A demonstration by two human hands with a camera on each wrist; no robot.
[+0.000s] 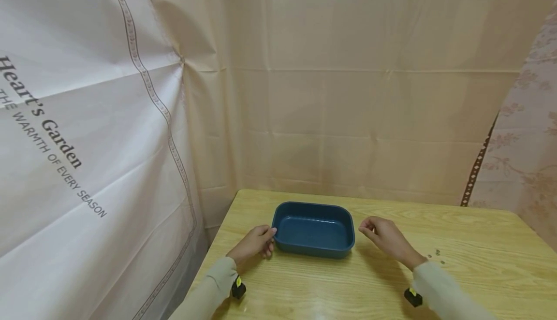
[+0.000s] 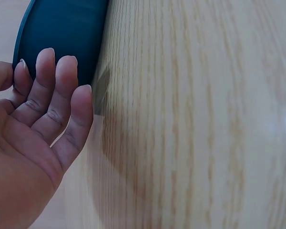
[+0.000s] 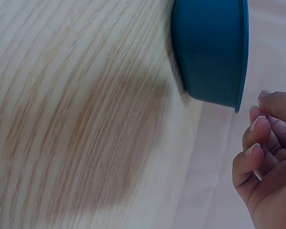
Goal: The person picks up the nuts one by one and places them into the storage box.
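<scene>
Blue rectangular dish (image 1: 313, 252), one: upright on the left part of the worktop (image 1: 313, 286). Left hand (image 1: 254, 243), mine: thumb and forefinger pinching the dish's left rim. Right hand (image 1: 386, 237), mine: fingers curled, just right of the dish, apart from it; whether it holds something tiny, I cannot tell. Risks: lifting by my left pinch alone would probably tilt the dish; my right sleeve (image 1: 448, 288) might sweep the small pieces (image 1: 437, 252) near it. Writing: white cloth (image 1: 100, 93), left, "Heart's Garden", "THE WARMTH OF EVERY SEASON".
</scene>
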